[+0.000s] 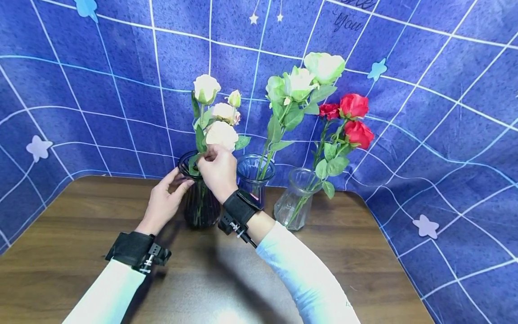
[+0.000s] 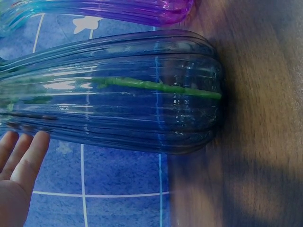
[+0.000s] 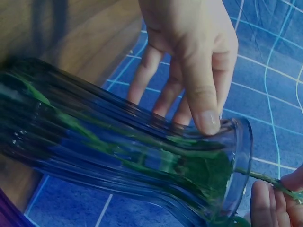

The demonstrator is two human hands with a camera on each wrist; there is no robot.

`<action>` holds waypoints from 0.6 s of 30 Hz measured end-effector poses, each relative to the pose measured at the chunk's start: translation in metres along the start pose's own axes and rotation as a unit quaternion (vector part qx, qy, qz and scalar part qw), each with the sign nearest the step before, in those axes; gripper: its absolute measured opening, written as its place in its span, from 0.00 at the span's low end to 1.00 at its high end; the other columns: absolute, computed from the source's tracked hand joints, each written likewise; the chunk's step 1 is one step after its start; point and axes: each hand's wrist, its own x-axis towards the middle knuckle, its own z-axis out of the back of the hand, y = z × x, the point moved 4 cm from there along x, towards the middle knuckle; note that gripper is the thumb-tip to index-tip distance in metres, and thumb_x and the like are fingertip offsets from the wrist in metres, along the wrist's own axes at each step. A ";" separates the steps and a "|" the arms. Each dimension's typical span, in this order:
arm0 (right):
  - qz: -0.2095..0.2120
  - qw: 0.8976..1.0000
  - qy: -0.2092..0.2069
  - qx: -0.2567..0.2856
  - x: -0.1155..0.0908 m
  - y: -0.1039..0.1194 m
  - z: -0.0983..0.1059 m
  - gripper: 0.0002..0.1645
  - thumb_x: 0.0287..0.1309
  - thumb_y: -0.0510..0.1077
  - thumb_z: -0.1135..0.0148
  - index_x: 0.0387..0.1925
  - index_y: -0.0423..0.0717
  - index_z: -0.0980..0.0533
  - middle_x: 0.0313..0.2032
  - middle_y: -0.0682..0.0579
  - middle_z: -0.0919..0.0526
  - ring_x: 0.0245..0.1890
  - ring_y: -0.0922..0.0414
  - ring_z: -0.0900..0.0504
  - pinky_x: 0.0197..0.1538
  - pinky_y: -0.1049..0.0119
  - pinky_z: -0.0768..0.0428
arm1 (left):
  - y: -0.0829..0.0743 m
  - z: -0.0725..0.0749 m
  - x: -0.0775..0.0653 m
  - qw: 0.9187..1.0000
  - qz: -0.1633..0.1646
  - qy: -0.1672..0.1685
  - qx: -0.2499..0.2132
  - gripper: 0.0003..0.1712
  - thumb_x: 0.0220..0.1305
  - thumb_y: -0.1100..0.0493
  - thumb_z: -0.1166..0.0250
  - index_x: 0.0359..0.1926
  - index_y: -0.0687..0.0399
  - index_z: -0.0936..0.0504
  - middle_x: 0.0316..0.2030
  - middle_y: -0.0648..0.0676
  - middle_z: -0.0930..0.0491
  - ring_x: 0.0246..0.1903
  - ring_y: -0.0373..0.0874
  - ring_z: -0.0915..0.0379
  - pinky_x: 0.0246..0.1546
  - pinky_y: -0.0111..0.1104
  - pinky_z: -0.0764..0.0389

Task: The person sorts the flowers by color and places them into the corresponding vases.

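A dark ribbed glass vase stands at the back of the table, holding pale roses with green leaves. My left hand grips its neck from the left, thumb on the near side, as the right wrist view also shows. Above the mouth my right hand pinches a rose stem between thumb and fingers. Inside the glass, a green stem reaches down to the base in the left wrist view. Leaves are bunched in the vase's neck.
Right of the dark vase stands a blue-purple vase with white-green roses. Farther right a clear vase holds red flowers. Behind the wooden table hangs a blue curtain with white lines and stars.
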 end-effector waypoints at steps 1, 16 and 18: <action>0.000 1.000 0.004 -0.007 -0.001 -0.001 0.000 0.05 0.49 0.38 0.38 0.29 0.41 0.19 0.25 0.49 0.15 0.24 0.62 0.19 0.26 0.82 0.29 | 0.000 0.000 0.000 1.000 -0.001 0.000 -0.001 0.23 0.64 0.56 0.39 0.58 0.59 0.27 0.46 0.62 0.18 0.39 0.14 0.31 0.37 0.10 0.28; -0.045 0.994 0.034 -0.093 -0.007 -0.014 -0.006 0.04 0.45 0.40 0.35 0.26 0.46 0.16 0.22 0.55 0.15 0.25 0.61 0.21 0.23 0.78 0.31 | -0.001 -0.001 0.001 1.000 -0.003 -0.001 -0.005 0.22 0.64 0.56 0.39 0.57 0.57 0.26 0.44 0.62 0.18 0.37 0.14 0.30 0.37 0.10 0.28; -0.050 0.994 0.045 -0.091 -0.008 -0.015 -0.006 0.05 0.45 0.40 0.35 0.27 0.46 0.16 0.24 0.55 0.14 0.26 0.61 0.19 0.24 0.77 0.30 | -0.002 -0.001 0.000 1.000 -0.003 -0.002 -0.007 0.22 0.64 0.57 0.39 0.57 0.58 0.26 0.44 0.63 0.18 0.37 0.14 0.30 0.37 0.10 0.28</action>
